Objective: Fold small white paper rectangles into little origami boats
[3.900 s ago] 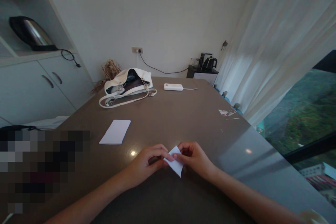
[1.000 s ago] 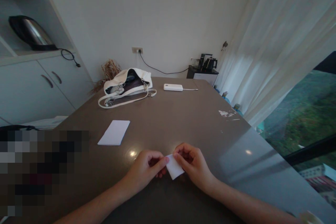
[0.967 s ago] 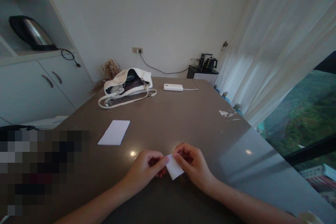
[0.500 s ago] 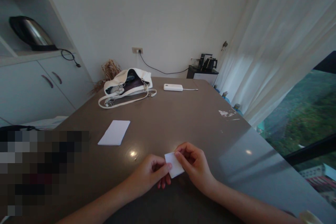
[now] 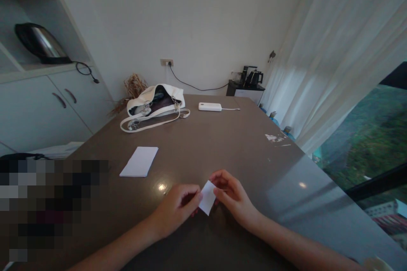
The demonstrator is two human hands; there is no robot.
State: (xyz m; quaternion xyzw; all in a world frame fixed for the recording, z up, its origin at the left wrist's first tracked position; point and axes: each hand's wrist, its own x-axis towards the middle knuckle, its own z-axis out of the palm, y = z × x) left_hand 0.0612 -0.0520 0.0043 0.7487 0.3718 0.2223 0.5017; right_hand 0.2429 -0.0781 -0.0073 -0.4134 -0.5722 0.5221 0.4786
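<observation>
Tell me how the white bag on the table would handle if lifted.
The white bag is probably floppy, since its sides look slumped. Its mouth gapes open, so anything loose inside might spill. The strap lies in a slack loop and could trail.

Your head camera looks forward and down, close above your left hand (image 5: 175,211) and right hand (image 5: 238,203), facing the far wall (image 5: 203,29).

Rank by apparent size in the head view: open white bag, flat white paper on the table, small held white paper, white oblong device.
1. Open white bag
2. Flat white paper
Unsure: small held white paper and white oblong device; the former is nearer the camera.
</observation>
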